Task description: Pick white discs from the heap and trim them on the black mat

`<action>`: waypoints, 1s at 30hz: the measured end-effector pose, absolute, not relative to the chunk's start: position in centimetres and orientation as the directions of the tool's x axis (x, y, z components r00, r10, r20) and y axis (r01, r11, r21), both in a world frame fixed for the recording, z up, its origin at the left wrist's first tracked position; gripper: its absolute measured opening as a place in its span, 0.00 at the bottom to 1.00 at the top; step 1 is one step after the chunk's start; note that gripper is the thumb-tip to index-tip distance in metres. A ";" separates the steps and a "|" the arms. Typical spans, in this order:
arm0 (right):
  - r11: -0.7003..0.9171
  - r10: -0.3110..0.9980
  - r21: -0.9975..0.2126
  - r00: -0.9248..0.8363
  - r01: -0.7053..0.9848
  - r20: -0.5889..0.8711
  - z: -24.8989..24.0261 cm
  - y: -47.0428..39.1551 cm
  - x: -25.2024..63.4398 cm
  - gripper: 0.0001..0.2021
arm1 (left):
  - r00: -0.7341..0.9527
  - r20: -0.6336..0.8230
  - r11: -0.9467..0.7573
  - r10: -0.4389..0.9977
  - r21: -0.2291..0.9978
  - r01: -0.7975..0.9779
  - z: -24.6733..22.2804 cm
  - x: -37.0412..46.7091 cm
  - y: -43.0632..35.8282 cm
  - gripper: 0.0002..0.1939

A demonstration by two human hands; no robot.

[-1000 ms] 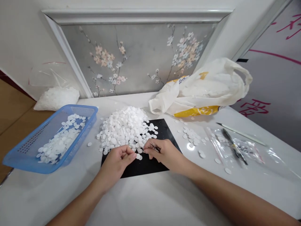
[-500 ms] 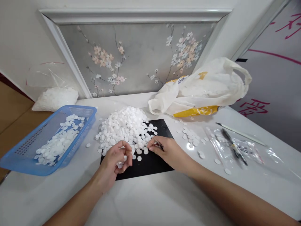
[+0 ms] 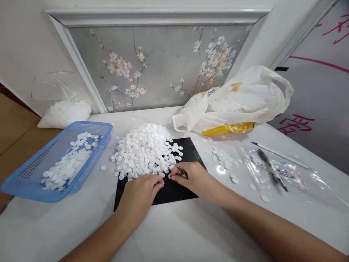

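A heap of small round white discs [image 3: 145, 147] covers the upper left of a black mat [image 3: 174, 193], with loose ones along its near edge. My left hand [image 3: 140, 191] is palm down over the mat's near left part, its fingers curled. A white disc [image 3: 162, 182] shows at its thumb and index fingertips; the palm is hidden. Across from it, my right hand [image 3: 193, 178] is closed around a slim dark metal tool [image 3: 183, 170], possibly tweezers, most of which the fingers cover. Its fingertips touch the mat beside a disc at the heap's front edge.
To the left stands a blue plastic basket [image 3: 24, 178] part-filled with discs, a clear bag of white pieces [image 3: 65, 114] behind it. A white and yellow plastic bag [image 3: 240, 103] lies at the back right. Scattered discs, a black pen [image 3: 269, 167], a white craft knife [image 3: 280, 154] and clear packets lie right.
My left hand has turned from palm up, with discs in it, to palm down and reached in beside the heap's front. My right hand has shifted slightly down, keeping the tool.
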State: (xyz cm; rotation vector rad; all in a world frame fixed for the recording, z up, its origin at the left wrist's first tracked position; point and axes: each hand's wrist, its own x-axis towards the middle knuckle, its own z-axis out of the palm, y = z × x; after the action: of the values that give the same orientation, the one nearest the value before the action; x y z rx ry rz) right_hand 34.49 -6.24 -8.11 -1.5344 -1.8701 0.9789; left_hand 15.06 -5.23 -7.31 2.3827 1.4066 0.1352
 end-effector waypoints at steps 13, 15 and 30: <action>0.096 0.978 -0.755 -0.202 0.648 -0.049 -8.5 -5.8 35.1 0.04 | 0.359 -0.138 -0.153 0.923 0.726 0.671 -6.6 15.1 -4.9 0.12; 0.074 0.976 -0.746 -0.202 0.662 -0.083 -8.2 -5.8 35.1 0.06 | 0.348 -0.175 -0.062 0.921 0.815 0.576 -6.5 15.0 -4.8 0.14; 0.145 0.974 -0.817 -0.224 0.558 0.020 -8.4 -5.8 34.9 0.04 | 0.391 -0.415 0.311 0.821 0.901 0.302 -6.3 14.4 -4.9 0.12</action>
State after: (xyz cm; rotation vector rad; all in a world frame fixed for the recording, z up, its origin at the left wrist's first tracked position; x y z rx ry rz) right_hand 34.93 -5.75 -8.43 -1.4627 -1.8573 0.9445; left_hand 14.45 -4.88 -6.31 1.2589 1.1728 0.4739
